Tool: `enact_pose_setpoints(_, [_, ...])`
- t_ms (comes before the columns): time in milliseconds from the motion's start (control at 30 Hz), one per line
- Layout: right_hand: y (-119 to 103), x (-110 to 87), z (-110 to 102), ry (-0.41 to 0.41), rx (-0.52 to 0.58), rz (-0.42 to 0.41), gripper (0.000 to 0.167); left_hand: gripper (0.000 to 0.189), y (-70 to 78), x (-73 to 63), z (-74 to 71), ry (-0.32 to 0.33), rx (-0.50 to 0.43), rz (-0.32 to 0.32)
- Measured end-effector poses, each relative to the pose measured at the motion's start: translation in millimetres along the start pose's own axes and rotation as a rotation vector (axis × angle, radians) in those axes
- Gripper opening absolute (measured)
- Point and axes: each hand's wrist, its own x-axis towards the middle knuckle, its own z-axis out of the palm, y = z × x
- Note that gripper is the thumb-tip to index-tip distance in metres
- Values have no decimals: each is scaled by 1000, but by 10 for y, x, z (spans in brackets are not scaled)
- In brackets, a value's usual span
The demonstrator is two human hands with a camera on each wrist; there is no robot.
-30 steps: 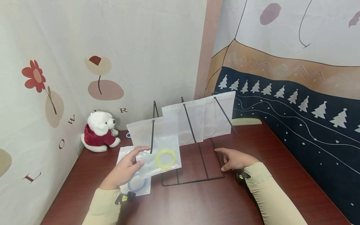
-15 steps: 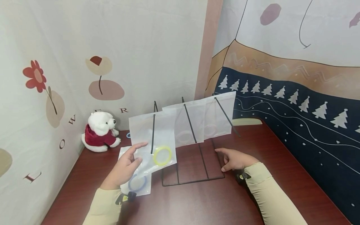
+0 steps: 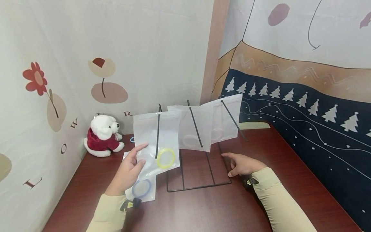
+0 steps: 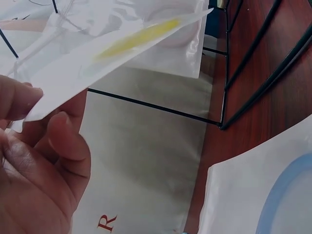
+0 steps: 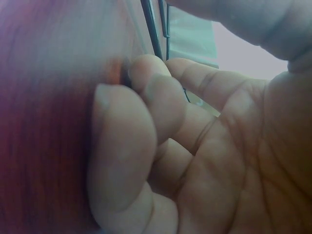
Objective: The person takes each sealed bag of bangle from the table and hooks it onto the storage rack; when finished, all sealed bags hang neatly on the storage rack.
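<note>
In the head view, a clear plastic zip bag (image 3: pixel 171 130) with a yellow ring (image 3: pixel 174 158) inside hangs on the left prong of a black wire rack (image 3: pixel 200 187). My left hand (image 3: pixel 123 174) pinches this bag near its lower left edge; the left wrist view shows the fingertips (image 4: pixel 22 100) on both sides of its edge. My right hand (image 3: pixel 246 163) rests on the table with fingers curled, index finger and thumb against the right bar of the rack's base. Two similar bags, a middle bag (image 3: pixel 185 124) and a right bag (image 3: pixel 232 129), hang on the other prongs.
Another bag (image 3: pixel 152 197) with a blue ring (image 3: pixel 141 196) lies on the dark red table (image 3: pixel 203 212), partly under the hanging bag. A white plush bear (image 3: pixel 99 140) in red sits at the back left. Printed cloth (image 3: pixel 162 48) hangs behind.
The yellow-ring bag has moved back and up along the left prong, with my left hand shifting slightly left and up. The middle bag has swung to a new tilt. My right hand stays put.
</note>
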Motion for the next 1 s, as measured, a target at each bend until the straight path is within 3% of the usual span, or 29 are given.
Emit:
enact_pose_setpoints(233, [5,2,9,2,-6,8,85,59,13,6,40,118,1,-17])
enact_pose_setpoints(400, [12,1,14,3,-3,4,85,58,37,9,54,154,-12,-48])
enact_pose_setpoints(767, [-2,-12,-8,-4,-5,-8,84,63,0,42,86,111,-137,3])
enact_pose_setpoints(1000, [-22,-31,-19,-13,1,-21,85,67,-32,49,57,91,-141,-29])
